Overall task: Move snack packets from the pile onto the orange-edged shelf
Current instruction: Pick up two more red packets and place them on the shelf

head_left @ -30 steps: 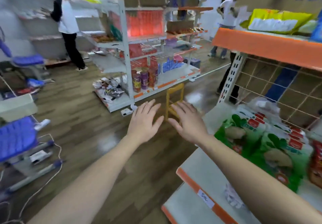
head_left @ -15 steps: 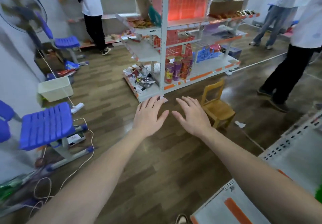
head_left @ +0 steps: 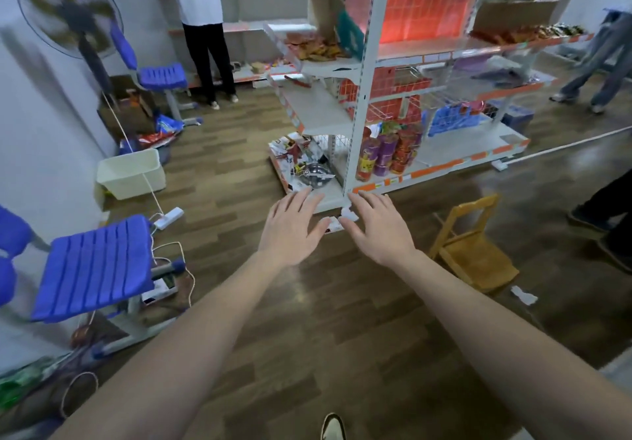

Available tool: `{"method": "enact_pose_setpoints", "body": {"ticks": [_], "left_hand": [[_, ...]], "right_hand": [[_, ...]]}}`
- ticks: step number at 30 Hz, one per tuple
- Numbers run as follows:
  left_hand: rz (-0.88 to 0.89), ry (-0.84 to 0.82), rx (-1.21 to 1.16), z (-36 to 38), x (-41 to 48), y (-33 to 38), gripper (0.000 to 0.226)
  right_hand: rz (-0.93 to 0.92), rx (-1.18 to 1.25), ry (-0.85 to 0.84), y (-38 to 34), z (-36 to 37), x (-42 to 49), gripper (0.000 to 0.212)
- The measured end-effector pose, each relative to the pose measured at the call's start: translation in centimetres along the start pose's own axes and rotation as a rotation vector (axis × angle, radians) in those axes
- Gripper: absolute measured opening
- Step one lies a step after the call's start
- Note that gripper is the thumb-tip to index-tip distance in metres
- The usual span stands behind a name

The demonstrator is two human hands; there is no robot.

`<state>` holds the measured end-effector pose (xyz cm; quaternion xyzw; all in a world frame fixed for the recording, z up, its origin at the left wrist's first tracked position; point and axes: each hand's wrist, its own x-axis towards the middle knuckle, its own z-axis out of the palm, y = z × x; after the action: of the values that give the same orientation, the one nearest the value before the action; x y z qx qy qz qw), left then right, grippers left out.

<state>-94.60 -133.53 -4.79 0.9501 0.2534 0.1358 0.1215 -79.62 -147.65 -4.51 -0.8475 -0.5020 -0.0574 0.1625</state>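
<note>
Logged a standing fan (head_left: pixel 70 11) far left by the wall. A blue slatted chair (head_left: pixel 92 265) sat near left, with a second blue chair (head_left: pixel 160 75) farther back. A white bin (head_left: pixel 130 172) lay between them on the wood floor (head_left: pixel 325 320), and a power strip (head_left: pixel 168 217) lay just beside it. I saw a small wooden chair (head_left: pixel 475 251) to the right. A person in a white top (head_left: pixel 201 11) stood far back.

Left hand (head_left: pixel 294 231), right hand (head_left: pixel 379 229) outstretched, empty.

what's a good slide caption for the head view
Left hand and right hand open, empty, stretched toward a shelf unit
</note>
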Motion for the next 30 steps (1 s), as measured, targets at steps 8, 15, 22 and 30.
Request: {"method": "enact_pose_setpoints", "body": {"ticks": [8, 15, 22, 30], "left_hand": [[-0.048, 0.044, -0.024, 0.5, 11.9, -6.2, 0.057], [-0.027, 0.035, -0.022, 0.8, 23.9, -15.0, 0.057], [0.017, 0.01, -0.025, -0.6, 36.4, -24.6, 0.056], [0.066, -0.005, -0.047, -0.6, 48.0, -31.2, 0.055]], "right_hand": [[-0.045, -0.004, -0.012, 1.5, 2.7, 13.7, 0.06], [-0.031, 0.012, -0.011, 0.9, 7.5, 27.2, 0.062], [0.056, 0.034, -0.001, -0.9, 11.1, 41.1, 0.063], [0.076, 0.059, 0.008, -1.1, 14.5, 53.5, 0.06]]}}
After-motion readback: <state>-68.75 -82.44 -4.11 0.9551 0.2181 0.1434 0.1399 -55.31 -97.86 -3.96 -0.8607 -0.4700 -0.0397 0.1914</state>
